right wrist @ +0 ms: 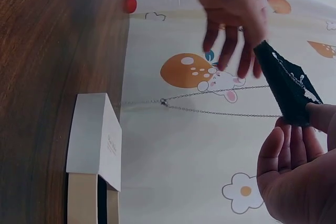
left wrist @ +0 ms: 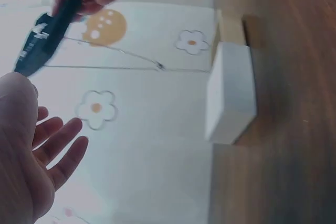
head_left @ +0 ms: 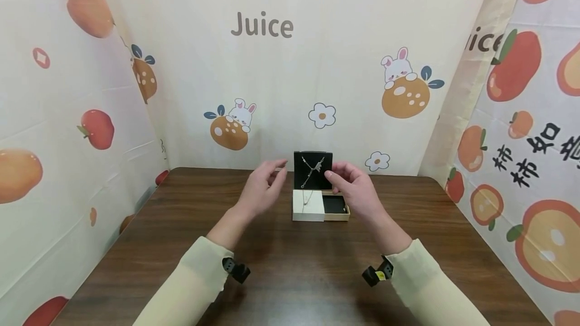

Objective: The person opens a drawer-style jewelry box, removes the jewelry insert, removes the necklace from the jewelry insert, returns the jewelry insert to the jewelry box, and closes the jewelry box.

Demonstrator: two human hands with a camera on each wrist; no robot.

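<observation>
A black jewellery card [head_left: 301, 177] stands raised over the box, and my right hand [head_left: 355, 187] pinches its right edge between thumb and fingers. A silver necklace [right wrist: 164, 102] lies across the card's face, and its chain hangs below in a long loop with a small pendant piece. Beside the card's left edge is my left hand [head_left: 262, 187], its fingers loosely extended. In the left wrist view its thumb [left wrist: 18, 95] is close to the card; whether it touches cannot be told. Under the card sits a small box, with a white sleeve [head_left: 308, 212] partly off a beige drawer [head_left: 337, 217].
The brown wooden table [head_left: 281, 275] extends in front of and beside the box. Behind it hangs a pale curtain [head_left: 272, 74] printed with fruit and rabbits, and similar cloth stands at both sides. Each wrist wears a small black camera [head_left: 236, 269].
</observation>
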